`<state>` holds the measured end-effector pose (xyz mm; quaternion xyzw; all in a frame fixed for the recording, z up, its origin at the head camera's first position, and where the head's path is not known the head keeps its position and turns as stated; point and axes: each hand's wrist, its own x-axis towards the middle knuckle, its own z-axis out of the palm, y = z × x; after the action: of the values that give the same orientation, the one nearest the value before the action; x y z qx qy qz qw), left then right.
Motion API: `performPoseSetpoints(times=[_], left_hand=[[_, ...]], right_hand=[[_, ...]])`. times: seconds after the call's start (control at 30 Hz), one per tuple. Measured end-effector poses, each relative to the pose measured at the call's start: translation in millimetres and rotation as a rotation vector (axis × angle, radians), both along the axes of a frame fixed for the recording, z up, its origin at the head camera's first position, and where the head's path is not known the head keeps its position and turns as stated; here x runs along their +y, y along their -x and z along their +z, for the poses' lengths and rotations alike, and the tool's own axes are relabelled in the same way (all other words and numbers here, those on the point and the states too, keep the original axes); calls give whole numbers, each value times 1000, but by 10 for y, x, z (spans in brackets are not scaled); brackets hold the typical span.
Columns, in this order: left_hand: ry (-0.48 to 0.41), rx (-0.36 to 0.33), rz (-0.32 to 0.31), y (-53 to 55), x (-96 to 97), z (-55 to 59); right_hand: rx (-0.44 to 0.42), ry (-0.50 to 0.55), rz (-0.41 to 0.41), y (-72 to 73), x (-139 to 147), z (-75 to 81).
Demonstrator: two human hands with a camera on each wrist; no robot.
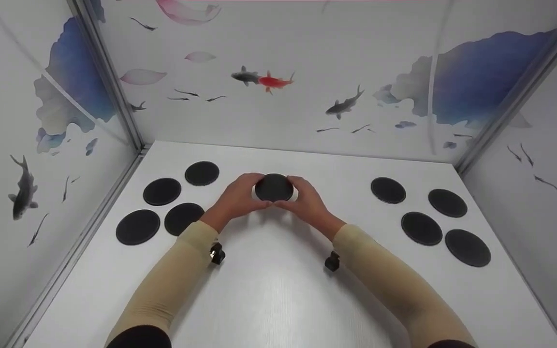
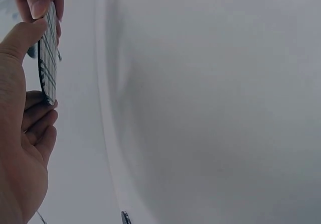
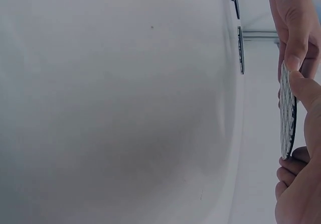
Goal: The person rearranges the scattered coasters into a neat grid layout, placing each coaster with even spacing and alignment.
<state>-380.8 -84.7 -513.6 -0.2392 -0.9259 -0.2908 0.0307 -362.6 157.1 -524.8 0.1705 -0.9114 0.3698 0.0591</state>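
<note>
Both hands hold one round black coaster [image 1: 274,187] over the back middle of the white table. My left hand [image 1: 241,195] grips its left side, and my right hand [image 1: 306,197] grips its right side. The two thumbs meet at its near edge, with fingers at the far edge. In the left wrist view the coaster [image 2: 48,56] is seen nearly edge-on, its underside pale with dark crossing lines. The right wrist view shows the same lined face of the coaster [image 3: 287,113], raised off the tabletop.
Several black discs lie flat at the left, among them a disc [image 1: 138,227] nearest the front. Several more lie at the right, including a disc [image 1: 467,247] near that edge. Printed walls [image 1: 278,116] enclose the table [image 1: 273,299] at back and sides.
</note>
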Motion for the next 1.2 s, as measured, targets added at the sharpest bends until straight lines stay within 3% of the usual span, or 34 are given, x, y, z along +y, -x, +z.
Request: performPoseSetpoints(times=[0.93,1.2], left_hand=[[22,13,-37,-177,20,-152],[50,-41,-36,-205,35,-162]], right_hand=[[-33,-51,6,-215,2,-93],[-68,-64,3,-272,-20,-81]])
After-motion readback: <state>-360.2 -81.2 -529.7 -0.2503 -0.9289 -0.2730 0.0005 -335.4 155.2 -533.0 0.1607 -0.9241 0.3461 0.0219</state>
